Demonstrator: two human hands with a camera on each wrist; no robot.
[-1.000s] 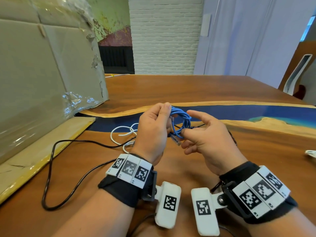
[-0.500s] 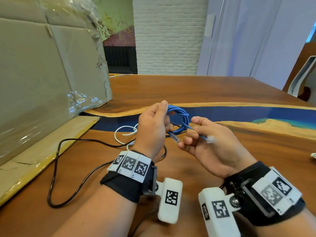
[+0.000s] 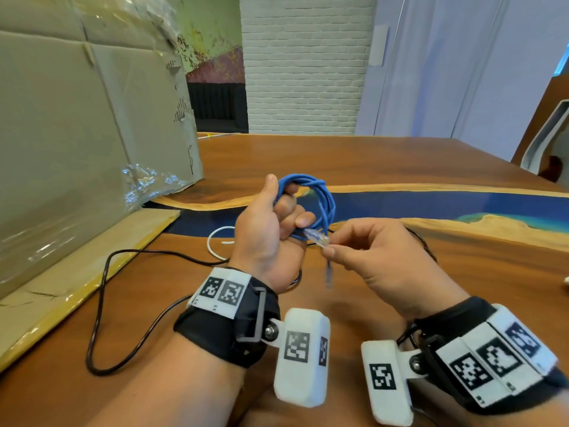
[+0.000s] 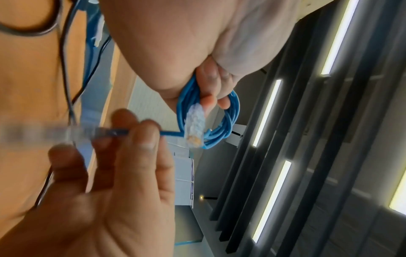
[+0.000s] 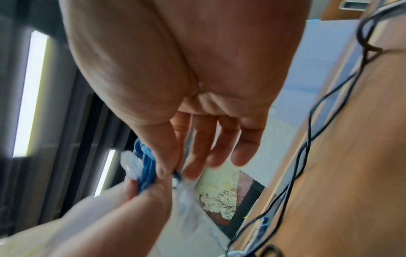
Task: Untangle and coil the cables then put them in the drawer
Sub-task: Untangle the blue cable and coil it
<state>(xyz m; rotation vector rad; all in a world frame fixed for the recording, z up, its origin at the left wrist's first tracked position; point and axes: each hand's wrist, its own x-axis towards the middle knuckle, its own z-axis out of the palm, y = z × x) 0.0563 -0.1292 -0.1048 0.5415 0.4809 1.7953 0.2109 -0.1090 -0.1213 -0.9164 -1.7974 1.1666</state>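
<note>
A blue network cable point(image 3: 324, 202) is wound into a small coil held above the table. My left hand point(image 3: 271, 229) grips the coil point(image 4: 222, 128), fingers curled through its loops. One clear plug point(image 3: 317, 237) sticks out of the coil toward my right hand. My right hand point(image 3: 369, 254) pinches the cable's free end point(image 4: 116, 132) between thumb and forefinger, and the other plug point(image 3: 328, 277) dangles blurred below it. A black cable point(image 3: 101, 303) and a white cable point(image 3: 212, 245) lie loose on the wooden table point(image 3: 400, 161). No drawer is in view.
A large cardboard box point(image 3: 77, 118) wrapped in plastic stands at the left on a flat cardboard sheet point(image 3: 61, 272). A blue resin strip point(image 3: 431, 204) crosses the table. A white object point(image 3: 566, 280) peeks in at the right edge. A chair point(image 3: 545, 134) stands at the far right.
My left hand has turned the coil more upright. My right hand has drawn the free end through and down, so its plug now hangs below the fingers. The head view has shifted slightly.
</note>
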